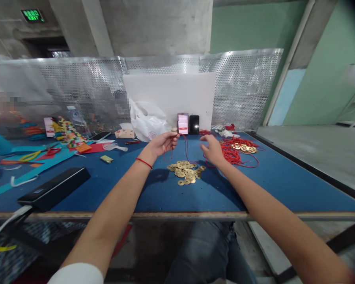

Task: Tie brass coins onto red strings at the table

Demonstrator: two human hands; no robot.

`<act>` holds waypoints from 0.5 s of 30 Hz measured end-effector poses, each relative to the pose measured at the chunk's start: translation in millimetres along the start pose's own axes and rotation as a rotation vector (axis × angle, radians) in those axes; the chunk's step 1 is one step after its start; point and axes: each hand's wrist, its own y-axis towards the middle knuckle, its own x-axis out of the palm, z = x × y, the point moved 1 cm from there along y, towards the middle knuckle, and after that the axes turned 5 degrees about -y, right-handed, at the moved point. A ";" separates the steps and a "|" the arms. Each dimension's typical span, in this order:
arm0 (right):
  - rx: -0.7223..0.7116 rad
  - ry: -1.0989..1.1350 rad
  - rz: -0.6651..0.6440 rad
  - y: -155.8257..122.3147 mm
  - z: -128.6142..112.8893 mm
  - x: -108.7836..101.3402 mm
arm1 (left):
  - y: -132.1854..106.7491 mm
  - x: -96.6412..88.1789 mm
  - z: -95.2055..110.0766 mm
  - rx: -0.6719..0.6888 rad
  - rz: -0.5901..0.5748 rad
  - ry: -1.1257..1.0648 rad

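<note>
A thin red cord [186,146] is pinched between the fingertips of my left hand [165,142], and its strands hang down in loops toward the blue tabletop. My right hand [212,149] is in the air a little to the right, thumb and forefinger apart, with nothing visible between them. Below and between both hands lies a loose pile of brass coins [187,172] with holes in their middles. Close beside my right hand is a tangled heap of red cords [232,152], with more brass coins [245,148] on it.
A phone with a lit screen [182,124] and a dark phone [194,124] lean against a white board [177,90]. Left of them stands a white plastic bag [149,122]. A black power strip [55,189], yellow-handled scissors [29,156] and coloured paper occupy the left side.
</note>
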 end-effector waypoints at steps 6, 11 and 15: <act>-0.194 0.084 -0.002 -12.7 -34.8 4.7 | 4.5 -8.1 3.4 0.128 0.236 -0.144; -0.449 0.072 -0.439 -20.4 -37.9 9.5 | 5.1 -9.7 2.6 0.120 0.327 -0.144; -0.477 0.033 -0.691 -26.8 -39.1 18.8 | 3.7 -6.4 1.7 0.125 0.303 -0.121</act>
